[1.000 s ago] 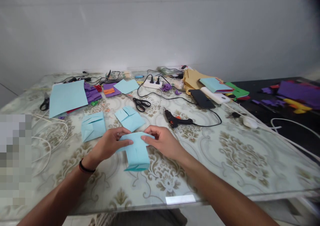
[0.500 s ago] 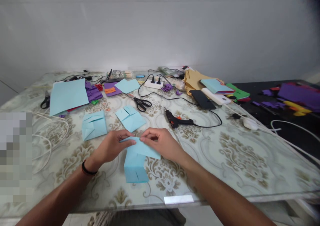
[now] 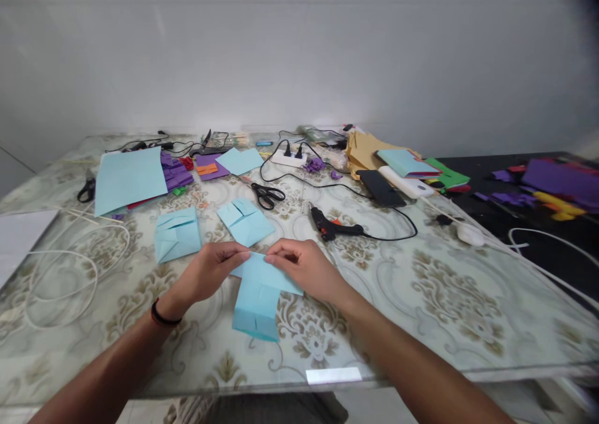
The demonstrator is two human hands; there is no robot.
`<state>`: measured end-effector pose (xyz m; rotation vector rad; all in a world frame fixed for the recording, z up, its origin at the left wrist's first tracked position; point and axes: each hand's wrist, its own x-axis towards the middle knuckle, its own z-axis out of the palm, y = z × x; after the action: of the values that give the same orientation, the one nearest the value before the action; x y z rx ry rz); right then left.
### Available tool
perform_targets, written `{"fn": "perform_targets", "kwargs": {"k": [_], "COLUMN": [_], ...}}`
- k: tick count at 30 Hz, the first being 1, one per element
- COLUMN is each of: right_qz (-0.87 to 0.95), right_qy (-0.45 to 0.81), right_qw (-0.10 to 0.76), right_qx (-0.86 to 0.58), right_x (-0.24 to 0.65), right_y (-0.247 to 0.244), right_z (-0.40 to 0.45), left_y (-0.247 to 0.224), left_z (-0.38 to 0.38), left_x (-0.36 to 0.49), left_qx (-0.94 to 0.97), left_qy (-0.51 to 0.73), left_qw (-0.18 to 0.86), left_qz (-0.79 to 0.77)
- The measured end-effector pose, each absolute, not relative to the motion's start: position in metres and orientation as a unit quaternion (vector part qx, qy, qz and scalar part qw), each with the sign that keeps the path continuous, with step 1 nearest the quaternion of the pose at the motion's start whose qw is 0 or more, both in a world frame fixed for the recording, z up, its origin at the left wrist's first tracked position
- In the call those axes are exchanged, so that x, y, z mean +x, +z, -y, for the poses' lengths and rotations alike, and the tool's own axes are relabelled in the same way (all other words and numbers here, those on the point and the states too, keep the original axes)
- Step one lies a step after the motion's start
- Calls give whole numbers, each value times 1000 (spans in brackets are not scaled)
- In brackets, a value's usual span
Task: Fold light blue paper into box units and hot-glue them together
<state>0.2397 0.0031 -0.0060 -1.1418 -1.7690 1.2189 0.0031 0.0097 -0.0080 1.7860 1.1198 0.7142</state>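
Note:
A creased light blue sheet of paper (image 3: 259, 299) lies near the front of the table, its lower flap bent toward me. My left hand (image 3: 216, 269) pinches its top edge between thumb and fingers. On the same edge, a little to the right, my right hand (image 3: 302, 268) pinches too, partly covering the right-hand flap. Just beyond my hands lie two folded light blue paper pieces: a left one (image 3: 176, 235) and a middle one (image 3: 244, 221), both with slit-like folds near the top.
A black glue gun (image 3: 327, 225) with its cord lies right of centre. Black-handled scissors (image 3: 266, 196) rest behind the folded pieces. Farther back are a white power strip (image 3: 289, 157), a large blue sheet (image 3: 131, 180), a dark phone (image 3: 380, 188) and brown paper (image 3: 369, 150). White cable (image 3: 96, 280) loops at left.
My left hand's thumb has shifted slightly along the top edge, and the blue paper has turned a little, with its lower flap tilting. A pale sheet at far left now shows.

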Motion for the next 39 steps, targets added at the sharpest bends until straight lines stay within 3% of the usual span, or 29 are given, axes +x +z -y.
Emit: {"fn": "perform_targets", "kwargs": {"k": [6, 13, 17, 21, 28, 39], "right_qz": [668, 661, 677, 667, 595, 687], "right_qy": [463, 455, 481, 501, 609, 506], "right_qw": [373, 384, 342, 325, 300, 298], "right_qx": [-448, -457, -440, -445, -430, -429], "right_x": [240, 251, 247, 240, 246, 242], "right_y": [-7, -5, -5, -8, -11, -10], "right_z": [-4, -14, -10, -5, -11, -4], "left_y": [-4, 4, 6, -1, 1, 1], "left_z": [-13, -21, -16, -9, -14, -7], "left_x": [1, -10, -4, 4, -2, 5], "left_qx": [706, 624, 678, 737, 721, 730], "left_qy": [303, 361, 286, 198, 240, 149], "left_qw": [423, 501, 505, 435, 410, 488], "left_qz": [-480, -478, -451, -478, -504, -455]}}
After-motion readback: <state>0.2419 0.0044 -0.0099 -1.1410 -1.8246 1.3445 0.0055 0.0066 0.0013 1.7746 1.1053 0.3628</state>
